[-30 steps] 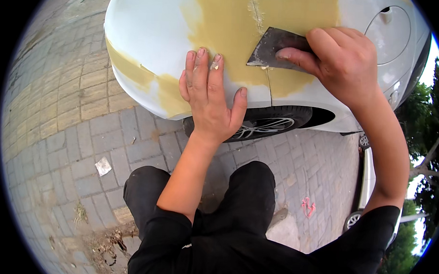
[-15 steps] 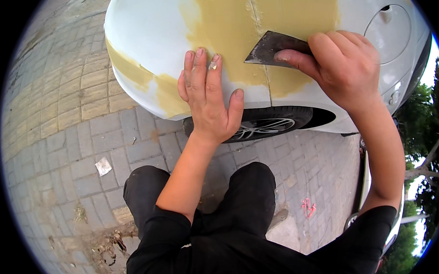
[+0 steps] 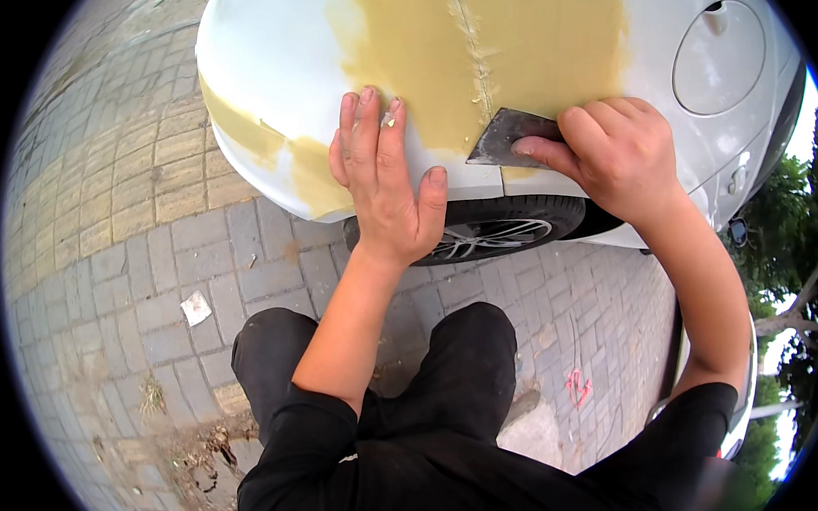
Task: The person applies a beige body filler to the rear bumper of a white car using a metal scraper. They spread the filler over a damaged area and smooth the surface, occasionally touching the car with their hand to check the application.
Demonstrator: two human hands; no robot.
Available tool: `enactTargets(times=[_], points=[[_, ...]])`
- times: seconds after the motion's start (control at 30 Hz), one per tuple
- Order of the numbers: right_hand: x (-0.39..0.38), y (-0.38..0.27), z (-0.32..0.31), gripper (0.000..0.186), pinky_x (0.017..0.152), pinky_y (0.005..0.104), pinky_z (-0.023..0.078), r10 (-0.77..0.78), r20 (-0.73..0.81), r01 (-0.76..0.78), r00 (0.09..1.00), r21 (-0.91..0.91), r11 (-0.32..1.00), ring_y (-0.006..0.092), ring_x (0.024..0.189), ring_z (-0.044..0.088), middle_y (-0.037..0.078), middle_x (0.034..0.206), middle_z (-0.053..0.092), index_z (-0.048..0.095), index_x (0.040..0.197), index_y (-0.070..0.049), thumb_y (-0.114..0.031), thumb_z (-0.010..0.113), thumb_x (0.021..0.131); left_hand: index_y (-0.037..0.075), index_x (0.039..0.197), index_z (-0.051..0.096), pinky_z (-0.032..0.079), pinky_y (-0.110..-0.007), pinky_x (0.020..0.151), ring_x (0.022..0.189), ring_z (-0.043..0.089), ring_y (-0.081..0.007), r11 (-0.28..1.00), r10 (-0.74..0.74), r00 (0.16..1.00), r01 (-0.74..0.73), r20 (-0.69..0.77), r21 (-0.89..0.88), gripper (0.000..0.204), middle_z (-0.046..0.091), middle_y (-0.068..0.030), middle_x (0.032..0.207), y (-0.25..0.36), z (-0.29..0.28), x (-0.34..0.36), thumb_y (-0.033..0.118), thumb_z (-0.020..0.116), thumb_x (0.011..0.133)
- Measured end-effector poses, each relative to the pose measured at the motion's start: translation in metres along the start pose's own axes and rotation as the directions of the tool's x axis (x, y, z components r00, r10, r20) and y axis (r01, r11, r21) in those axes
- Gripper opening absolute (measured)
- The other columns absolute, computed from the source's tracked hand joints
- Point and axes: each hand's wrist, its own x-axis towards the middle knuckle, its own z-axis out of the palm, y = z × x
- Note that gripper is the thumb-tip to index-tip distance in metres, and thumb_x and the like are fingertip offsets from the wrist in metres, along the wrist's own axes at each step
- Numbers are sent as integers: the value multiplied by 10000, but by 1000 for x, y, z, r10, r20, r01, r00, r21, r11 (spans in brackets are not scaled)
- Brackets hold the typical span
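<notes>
Black scraper [image 3: 501, 142] sits gripped in the right hand's [image 3: 618, 159] fingers against the yellow-patched car body [image 3: 407, 53], where the left hand [image 3: 384, 196] lies flat, thumb wide.

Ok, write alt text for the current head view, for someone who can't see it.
A person's right hand holds a dark scraper to the yellow coating on a white car, above a wheel. The left hand rests open on the car.

Surroundings, ground level up.
White scrap [image 3: 195, 308] is lying on grey paving [image 3: 193, 239] (pale block [image 3: 533, 433] sitting farther right); trees [image 3: 782, 201] are standing beyond.
</notes>
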Motion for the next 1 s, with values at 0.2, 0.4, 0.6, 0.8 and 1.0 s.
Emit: enactTargets(times=[0.2,0.4,0.6,0.8,1.0], points=[[10,2,-7,460,507,326,432,29,-43,-32,999,-57,998,198,541,552,-1,598,475,497,712,-131,-430,838,787,-51,1538,433,128,-542,1225,1559,251,-428,1000,13,1000,-13,-6,16,657,347,-238,1646,-1,0,1,378,483,1043],[-55,-42,0,424,537,365,442,-159,347,56,924,290,955,221,558,563,13,605,498,499,700,-127,-399,795,834,-85,1554,362,161,-540,1240,1570,208,-431,999,38,997,-39,64,10,649,298,-253,1661,-5,-9,0,324,457,1060],[-155,-132,-8,419,581,420,511,-316,543,-237,778,720,653,285,630,656,56,618,588,571,736,-101,-456,715,903,-27,1560,404,203,-537,1206,1528,311,-467,964,264,963,-265,-53,-7,668,365,-272,1631,-7,-21,41,336,534,1014],[-199,-201,15,478,544,428,495,-56,475,-397,878,790,467,293,589,633,68,575,552,548,692,-109,-491,778,862,3,1599,379,180,-507,1256,1572,275,-377,769,526,832,-554,177,318,759,347,-199,1672,-30,-50,162,465,531,1016],[-190,-227,46,553,508,413,465,75,429,-429,900,843,325,305,545,603,77,557,532,497,618,-92,-474,856,794,108,1574,459,158,-410,1321,1570,306,-201,550,654,-85,-628,751,-550,730,414,-64,1655,-9,-35,19,590,480,1027]])
